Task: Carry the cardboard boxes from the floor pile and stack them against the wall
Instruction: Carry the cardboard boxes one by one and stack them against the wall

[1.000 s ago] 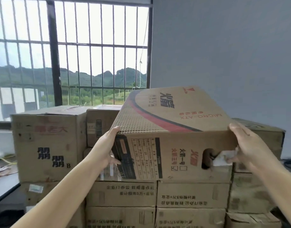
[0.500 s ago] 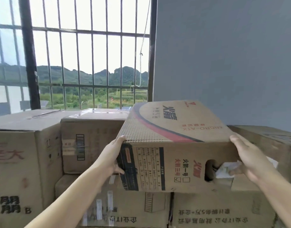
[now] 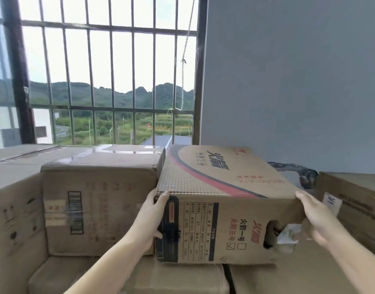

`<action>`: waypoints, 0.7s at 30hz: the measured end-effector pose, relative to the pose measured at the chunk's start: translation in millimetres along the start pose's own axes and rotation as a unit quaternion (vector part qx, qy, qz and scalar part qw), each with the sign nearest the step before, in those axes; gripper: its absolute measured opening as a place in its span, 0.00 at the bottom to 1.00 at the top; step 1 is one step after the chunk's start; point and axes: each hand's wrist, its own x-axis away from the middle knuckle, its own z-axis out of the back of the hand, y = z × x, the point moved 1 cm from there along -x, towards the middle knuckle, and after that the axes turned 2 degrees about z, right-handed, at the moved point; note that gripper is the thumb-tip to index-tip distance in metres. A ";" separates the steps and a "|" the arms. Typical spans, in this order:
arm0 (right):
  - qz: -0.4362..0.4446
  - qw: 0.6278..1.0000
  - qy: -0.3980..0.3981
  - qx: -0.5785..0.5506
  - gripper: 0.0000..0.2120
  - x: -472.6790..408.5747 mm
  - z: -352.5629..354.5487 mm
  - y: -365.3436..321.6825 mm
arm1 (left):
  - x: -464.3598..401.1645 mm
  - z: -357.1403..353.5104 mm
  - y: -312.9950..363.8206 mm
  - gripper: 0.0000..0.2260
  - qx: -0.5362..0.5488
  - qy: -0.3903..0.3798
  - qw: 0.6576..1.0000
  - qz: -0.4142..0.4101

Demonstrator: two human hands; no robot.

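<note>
A printed cardboard box [image 3: 222,200] with a red and dark stripe and a torn handle hole lies on top of the stacked boxes [image 3: 178,276], its far end close to the grey wall [image 3: 288,81]. My left hand [image 3: 149,219] presses flat against its left side, fingers reaching up to the top edge. My right hand [image 3: 316,217] holds the box's right side, fingers laid along the corner and thumb near the torn hole. White paper pokes out of that hole.
A taped brown box [image 3: 97,206] stands right beside the printed one on the left, with a larger box [image 3: 14,209] further left. Another box [image 3: 352,200] sits at the right. A barred window [image 3: 110,71] rises behind the stack.
The printed box has gone forward and down onto the top of the stack beside the taped box. I have stepped closer, so the boxes look larger. Both hands stay on its sides.
</note>
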 end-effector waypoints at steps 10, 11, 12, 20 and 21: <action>-0.033 0.993 -0.110 -0.021 0.17 -32.8 -17.9 36.5 | 29.1 -31.3 -62.6 0.29 -0.240 0.100 0.947 -0.189; -0.031 0.993 -0.112 -0.028 0.18 -33.2 -18.6 38.1 | 28.7 -33.5 -65.3 0.29 -0.248 0.102 0.945 -0.187; -0.031 0.993 -0.111 -0.035 0.18 -33.9 -19.7 39.1 | 26.9 -35.3 -65.7 0.29 -0.248 0.107 0.945 -0.186; -0.041 0.990 -0.134 -0.034 0.20 -32.9 -19.6 41.7 | 17.1 -38.4 -68.7 0.30 -0.279 0.139 0.924 -0.220; -0.045 0.988 -0.143 -0.024 0.21 -30.3 -16.1 41.0 | 20.2 -36.1 -70.8 0.30 -0.283 0.131 0.925 -0.218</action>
